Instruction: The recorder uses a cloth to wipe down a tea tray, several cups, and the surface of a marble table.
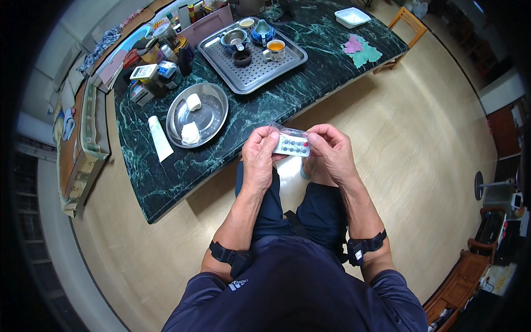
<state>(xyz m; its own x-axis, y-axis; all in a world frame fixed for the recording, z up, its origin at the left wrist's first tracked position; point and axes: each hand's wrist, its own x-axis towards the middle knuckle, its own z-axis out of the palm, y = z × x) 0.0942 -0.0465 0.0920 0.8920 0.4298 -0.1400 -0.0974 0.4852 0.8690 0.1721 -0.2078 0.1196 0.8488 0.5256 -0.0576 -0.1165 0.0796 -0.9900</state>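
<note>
A small white remote control point(293, 145) with grey buttons and one red button is held between my hands, just off the front edge of the dark green marble table point(257, 111). Clear plastic film point(288, 130) lies over its top edge. My left hand point(260, 155) grips its left end between thumb and fingers. At the right end, my right hand point(331, 151) pinches the film and the corner by the red button. To the left on the table, a round steel plate point(211, 120) bears a white rounded piece point(193, 102) and a crumpled white piece point(191, 133).
A white tube point(159, 139) lies left of the plate. Behind stands a perforated steel tray point(265, 76) with a cup of amber liquid point(275, 50) and other teaware. Jars and boxes crowd the left back. A white plastic container point(352, 17) and a green cloth point(367, 54) lie at right.
</note>
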